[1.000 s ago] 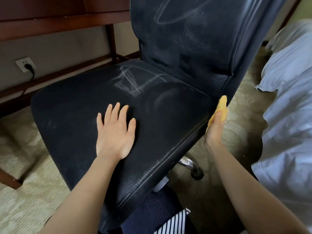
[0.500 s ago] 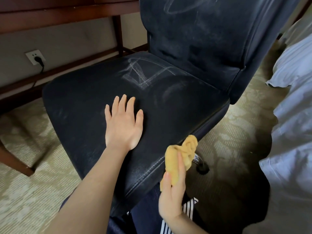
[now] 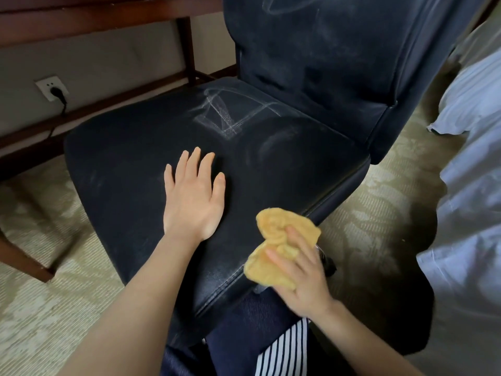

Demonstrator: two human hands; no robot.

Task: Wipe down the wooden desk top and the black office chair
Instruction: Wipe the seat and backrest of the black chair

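The black office chair (image 3: 271, 172) fills the middle of the view, its seat and backrest streaked with pale dust marks. My left hand (image 3: 193, 198) lies flat on the seat, fingers spread, holding nothing. My right hand (image 3: 303, 275) grips a crumpled yellow cloth (image 3: 279, 240) at the seat's near right edge, with the cloth resting on the seat surface. The wooden desk (image 3: 81, 20) shows only as its dark underside and legs at the top left; its top is out of view.
A wall socket (image 3: 51, 86) with a black plug sits under the desk at the left. White bedding (image 3: 471, 185) hangs at the right. A chair caster (image 3: 329, 265) shows beneath the seat. Patterned carpet (image 3: 40, 308) covers the floor. My dark trousers and a striped garment are at the bottom.
My right hand has brought the yellow cloth from the seat's far right side, near the backrest, round to the near right edge and up onto the seat. My left hand stays flat.
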